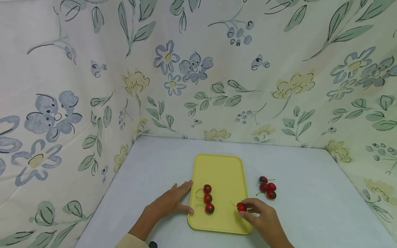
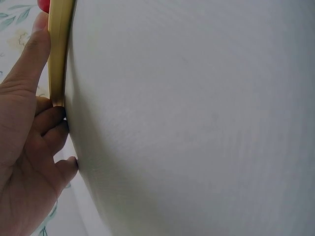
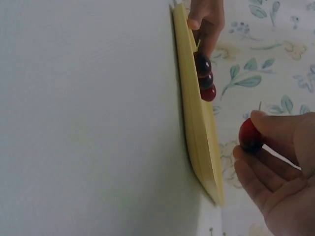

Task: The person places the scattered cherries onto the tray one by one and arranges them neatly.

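A yellow tray (image 1: 221,172) lies on the white table, with three dark red cherries (image 1: 207,198) in a column on its left side, stems pointing left. My left hand (image 1: 170,202) rests at the tray's left edge, thumb and index finger spread along the rim. In the left wrist view its thumb (image 2: 34,54) lies against the rim and the other fingertips touch down beside it. Over the tray's lower right part, my right hand (image 1: 260,215) pinches another cherry (image 1: 241,207) between thumb and fingertips, its stem sticking up. The right wrist view shows this cherry (image 3: 251,135) raised above the tray's surface.
Right of the tray, several more cherries (image 1: 267,187) sit in a small cluster on the table (image 1: 310,193). Floral cloth (image 1: 198,113) rises behind and at both sides of the table. A small dark round thing (image 1: 153,244) shows by the left sleeve.
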{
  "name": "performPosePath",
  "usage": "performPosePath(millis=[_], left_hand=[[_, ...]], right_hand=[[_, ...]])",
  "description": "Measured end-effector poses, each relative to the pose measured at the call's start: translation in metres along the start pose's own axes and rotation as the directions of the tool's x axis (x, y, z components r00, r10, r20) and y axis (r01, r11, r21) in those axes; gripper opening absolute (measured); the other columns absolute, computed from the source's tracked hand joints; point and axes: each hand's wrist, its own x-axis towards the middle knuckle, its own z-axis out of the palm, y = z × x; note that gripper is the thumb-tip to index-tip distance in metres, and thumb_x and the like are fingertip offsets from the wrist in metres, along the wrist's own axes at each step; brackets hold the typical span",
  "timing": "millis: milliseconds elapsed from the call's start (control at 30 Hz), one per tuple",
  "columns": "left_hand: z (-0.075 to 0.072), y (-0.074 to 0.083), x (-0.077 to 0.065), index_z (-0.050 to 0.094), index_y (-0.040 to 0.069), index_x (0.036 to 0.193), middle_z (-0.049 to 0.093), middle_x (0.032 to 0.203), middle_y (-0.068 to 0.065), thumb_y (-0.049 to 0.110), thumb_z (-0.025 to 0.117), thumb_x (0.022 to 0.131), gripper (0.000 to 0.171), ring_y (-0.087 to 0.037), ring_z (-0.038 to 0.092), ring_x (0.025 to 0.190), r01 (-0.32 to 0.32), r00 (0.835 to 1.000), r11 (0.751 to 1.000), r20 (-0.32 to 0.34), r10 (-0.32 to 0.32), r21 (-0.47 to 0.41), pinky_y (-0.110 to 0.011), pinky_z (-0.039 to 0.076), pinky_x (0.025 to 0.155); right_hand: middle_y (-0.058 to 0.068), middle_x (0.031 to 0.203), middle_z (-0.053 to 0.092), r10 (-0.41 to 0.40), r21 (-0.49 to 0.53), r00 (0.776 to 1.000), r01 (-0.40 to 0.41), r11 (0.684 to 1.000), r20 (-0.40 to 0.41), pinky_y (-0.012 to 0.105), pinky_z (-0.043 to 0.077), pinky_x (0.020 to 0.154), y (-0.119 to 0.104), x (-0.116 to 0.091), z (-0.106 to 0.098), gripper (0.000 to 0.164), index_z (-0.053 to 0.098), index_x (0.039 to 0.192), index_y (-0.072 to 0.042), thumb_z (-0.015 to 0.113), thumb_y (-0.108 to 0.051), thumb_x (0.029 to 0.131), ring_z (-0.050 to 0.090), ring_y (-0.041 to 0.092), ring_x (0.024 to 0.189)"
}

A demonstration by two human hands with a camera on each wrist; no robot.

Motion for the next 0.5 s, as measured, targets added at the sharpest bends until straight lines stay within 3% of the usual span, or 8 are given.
performPosePath(millis=[300,500], left_hand=[[0.001,0.000,-0.002,0.032,0.011,0.168,0.035,0.172,-0.011,0.057,0.082,0.083,0.108,-0.032,0.032,0.159,-0.001,1.000,1.000,-0.002,0.001,-0.014,-0.062,0.023,0.130],[-0.001,0.000,-0.001,0.032,0.011,0.168,0.035,0.172,-0.011,0.058,0.082,0.084,0.108,-0.033,0.032,0.159,-0.006,1.000,1.000,-0.006,0.006,-0.002,-0.062,0.024,0.129]], right_hand=[[-0.017,0.098,0.077,0.028,0.006,0.997,-0.028,1.000,0.075,0.024,0.064,0.080,-0.013,0.000,0.014,0.032,0.077,0.104,-0.023,0.092,-0.010,0.080,0.073,0.002,0.089],[-0.016,0.099,0.077,-0.036,0.041,0.994,0.032,0.999,0.102,0.026,0.065,0.082,-0.015,0.001,0.022,0.029,0.076,0.106,-0.023,0.091,-0.012,0.083,0.074,0.004,0.090]])
